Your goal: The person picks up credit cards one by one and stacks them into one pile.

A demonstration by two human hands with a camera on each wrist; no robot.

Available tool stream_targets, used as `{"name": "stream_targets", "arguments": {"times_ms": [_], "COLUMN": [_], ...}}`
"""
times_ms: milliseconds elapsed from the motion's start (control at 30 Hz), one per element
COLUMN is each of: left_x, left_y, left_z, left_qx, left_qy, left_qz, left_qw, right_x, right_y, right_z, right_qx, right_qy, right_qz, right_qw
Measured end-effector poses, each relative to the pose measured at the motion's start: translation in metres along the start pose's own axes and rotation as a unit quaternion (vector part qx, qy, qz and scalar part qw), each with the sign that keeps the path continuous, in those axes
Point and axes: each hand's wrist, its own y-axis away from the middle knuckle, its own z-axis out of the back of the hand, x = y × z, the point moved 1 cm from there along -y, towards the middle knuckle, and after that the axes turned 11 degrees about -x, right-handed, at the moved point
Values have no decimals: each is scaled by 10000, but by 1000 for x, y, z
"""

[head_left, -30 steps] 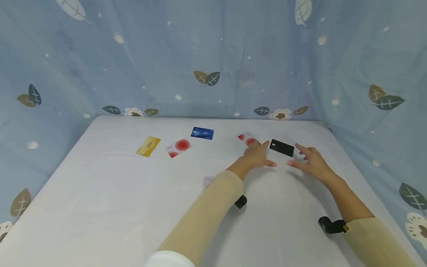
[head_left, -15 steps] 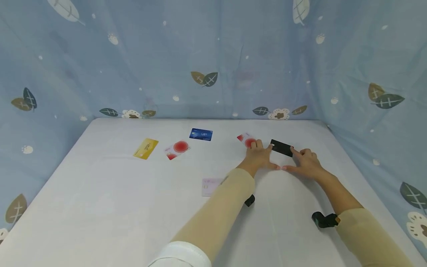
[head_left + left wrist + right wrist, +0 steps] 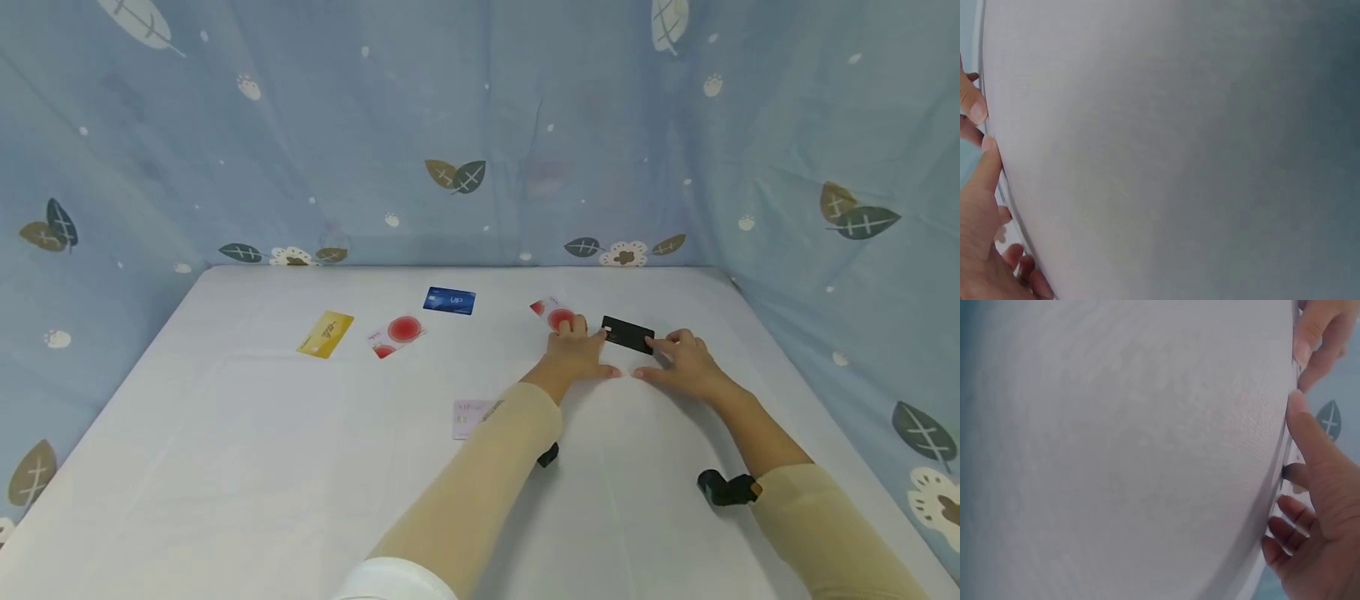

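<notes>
A black card (image 3: 628, 334) lies flat on the white table, slightly slanted, in the head view. My left hand (image 3: 574, 350) rests at its left end, with the index fingertip touching that edge and the thumb reaching toward the right. At the opposite end, my right hand (image 3: 686, 365) touches the card's right edge with its index finger. Both thumb tips point at each other in front of the card, a small gap apart. The left fingers partly cover a red-and-white card (image 3: 551, 309). Wrist views catch the left hand (image 3: 982, 212) and right hand (image 3: 1325, 512) only at their edges.
Farther left lie a blue VIP card (image 3: 449, 301), another red-and-white card (image 3: 397, 336) and a yellow card (image 3: 326, 335). A pale pink VIP card (image 3: 468, 418) is partly hidden by the left sleeve (image 3: 480, 483). A patterned blue curtain (image 3: 337, 125) encloses the table (image 3: 262, 467).
My right hand has moved left from beside the black card to its right edge. The left index finger has come to the card's left edge, and the thumbs have drawn closer together.
</notes>
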Motion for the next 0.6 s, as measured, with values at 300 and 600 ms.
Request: {"name": "stream_targets", "arguments": {"times_ms": [300, 600], "left_x": [4, 4], "left_y": [6, 7], "left_z": [1, 4], "left_qx": [32, 3], "left_qy": [39, -24], "left_qz": [-108, -359], "left_qw": [9999, 9994], "right_x": [-10, -12], "right_y": [-9, -13], "right_z": [-2, -3], "right_qx": [-189, -57], "right_qy": [-476, -696], "right_qz": [37, -229], "right_qw": [9987, 9973]}}
